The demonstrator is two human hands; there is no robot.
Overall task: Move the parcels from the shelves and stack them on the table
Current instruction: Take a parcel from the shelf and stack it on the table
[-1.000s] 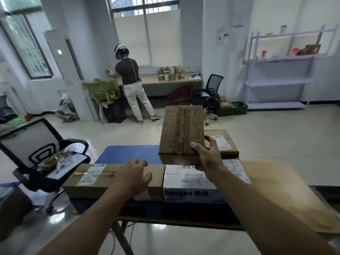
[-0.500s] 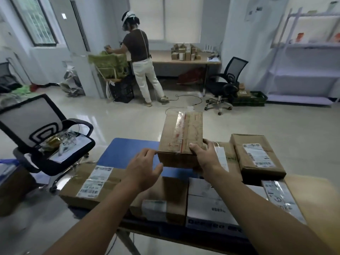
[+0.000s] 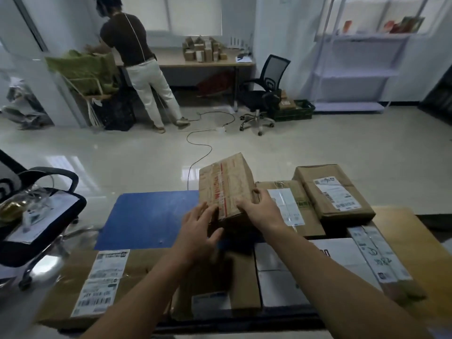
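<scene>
We hold a brown cardboard parcel sealed with red-printed tape (image 3: 226, 184) in the centre of the frame. It is tilted, its far end raised, above the blue mat (image 3: 146, 216) that covers the left part of the wooden worktop (image 3: 401, 221). Our right hand (image 3: 263, 211) grips the parcel's near right corner, fingers curled over the top and thumb on the side. Our left hand (image 3: 199, 231) lies against the near left corner with its fingers spread and fairly straight, touching rather than clasping.

Just right of the held parcel lies a brown paper-wrapped parcel with a long white label (image 3: 288, 206). Beside that, further right, is a second brown wrapped parcel with a white shipping label (image 3: 335, 192). Along the lower edge of the frame sit a long flat cardboard box with white barcode labels (image 3: 102, 285) at the left and a white carton (image 3: 293, 277) at the right.

A black office chair (image 3: 36, 216) stands at the left edge. In the upper left another person (image 3: 137, 57) stands at a far desk, and a white shelf unit (image 3: 354, 72) fills the upper right.
</scene>
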